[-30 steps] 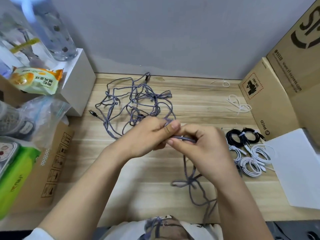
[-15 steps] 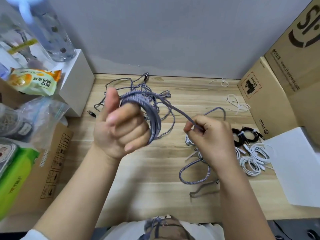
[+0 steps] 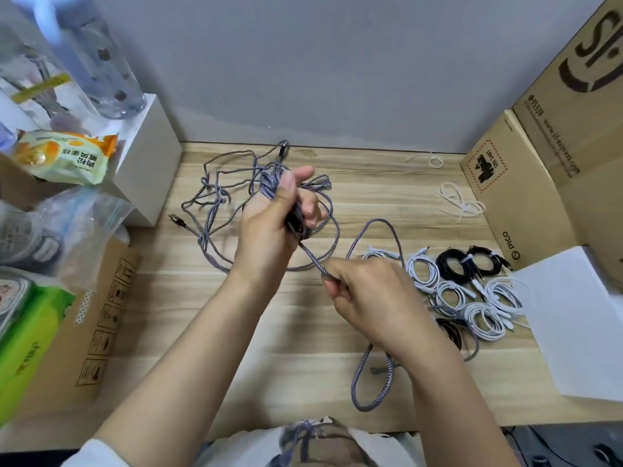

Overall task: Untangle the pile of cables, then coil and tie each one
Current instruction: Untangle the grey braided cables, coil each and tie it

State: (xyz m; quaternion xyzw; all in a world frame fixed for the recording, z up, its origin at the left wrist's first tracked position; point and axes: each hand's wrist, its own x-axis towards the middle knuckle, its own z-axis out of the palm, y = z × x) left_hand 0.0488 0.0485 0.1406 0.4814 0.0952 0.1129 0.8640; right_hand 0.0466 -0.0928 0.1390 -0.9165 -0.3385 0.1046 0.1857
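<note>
The left hand (image 3: 269,220) holds grey braided cable (image 3: 313,261) loops wrapped around its fingers, partly hidden. The right hand (image 3: 367,298) pinches the same cable; its end is hidden.

Woven cable, wooden bench, cardboard at its edges

The grey cable (image 3: 315,261) has a braided cloth cover, matt and rough. The bench (image 3: 303,325) shows pale wood grain, smooth. The white coils (image 3: 485,318) look smooth plastic. The boxes (image 3: 526,197) are matt brown cardboard.

A single head-worn wide-angle camera looks steeply down and forward over the wooden desk (image 3: 236,332), close above it, facing the grey wall (image 3: 320,69) behind.
</note>
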